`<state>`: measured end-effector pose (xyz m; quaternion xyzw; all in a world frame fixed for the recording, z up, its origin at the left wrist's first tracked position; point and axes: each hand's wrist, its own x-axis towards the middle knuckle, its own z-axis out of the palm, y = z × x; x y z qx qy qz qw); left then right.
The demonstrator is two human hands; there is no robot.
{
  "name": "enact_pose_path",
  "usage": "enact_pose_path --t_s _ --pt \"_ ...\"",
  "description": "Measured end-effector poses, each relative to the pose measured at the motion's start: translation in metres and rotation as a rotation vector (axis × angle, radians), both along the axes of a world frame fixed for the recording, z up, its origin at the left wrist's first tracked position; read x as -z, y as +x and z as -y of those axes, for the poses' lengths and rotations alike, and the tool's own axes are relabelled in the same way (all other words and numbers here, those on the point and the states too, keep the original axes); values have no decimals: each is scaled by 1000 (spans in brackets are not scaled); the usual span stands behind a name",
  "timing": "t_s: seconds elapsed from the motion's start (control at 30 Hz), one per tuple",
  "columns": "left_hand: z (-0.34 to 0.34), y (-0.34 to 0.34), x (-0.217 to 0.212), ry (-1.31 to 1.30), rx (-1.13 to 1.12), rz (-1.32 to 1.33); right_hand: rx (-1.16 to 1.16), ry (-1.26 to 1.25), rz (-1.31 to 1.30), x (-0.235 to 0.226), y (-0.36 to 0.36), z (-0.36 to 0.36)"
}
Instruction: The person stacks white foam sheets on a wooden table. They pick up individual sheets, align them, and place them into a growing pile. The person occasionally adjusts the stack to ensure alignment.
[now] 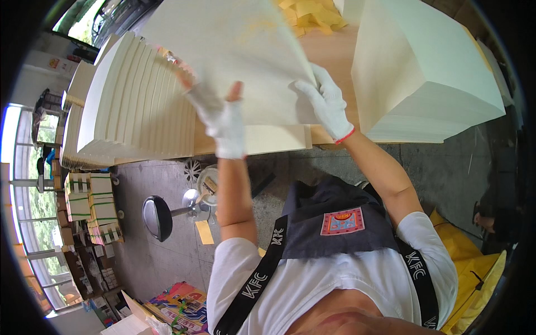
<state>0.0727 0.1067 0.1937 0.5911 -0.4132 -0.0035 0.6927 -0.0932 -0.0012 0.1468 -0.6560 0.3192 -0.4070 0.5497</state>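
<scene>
A large white sheet of paper or thin board (245, 61) is tilted up over the table in front of me. My right hand (328, 106), in a white glove with a red cuff, grips its right edge, thumb on the near face and the other fingers mostly hidden. My left hand (220, 114), in a white glove with bare fingertips, is smeared by motion; its thumb and fingers are spread apart in front of the sheet's left part. Beside it leans a thick row of white sheets in layered bundles (125, 106). More white sheets (277, 138) lie at the table's near edge.
A tall white paper stack (430, 84) stands on the table (335, 53) at right. Yellow paper scraps (312, 14) lie at the back. Below are a black-seated stool (157, 218), a strapped pallet stack (92, 206) and a yellow sack (469, 273).
</scene>
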Motion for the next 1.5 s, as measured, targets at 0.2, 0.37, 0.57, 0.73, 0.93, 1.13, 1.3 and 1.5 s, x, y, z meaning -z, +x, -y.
enact_pose_path --t_s 0.2,0.37,0.57,0.73,0.93,1.13,1.3,1.5 --pt "-37 149 93 645 31 -41 -180 459 404 62 30 25" --pt "-35 145 184 1108 13 14 -164 152 -857 120 20 41" --pt "-73 110 175 1312 73 398 -205 -314 -1138 130 -23 13" --pt "-99 112 185 1227 126 623 -493 -509 -1199 119 -21 -35" --pt "-109 121 200 1098 99 642 -373 -654 -1004 162 -28 -38" --pt "-119 120 205 1038 84 603 -324 -742 -942 170 -32 -45" --pt "-125 127 202 970 155 571 -292 -777 -986 169 -34 -51" --pt "-122 130 196 1002 185 455 -222 -944 -949 190 -38 -51"
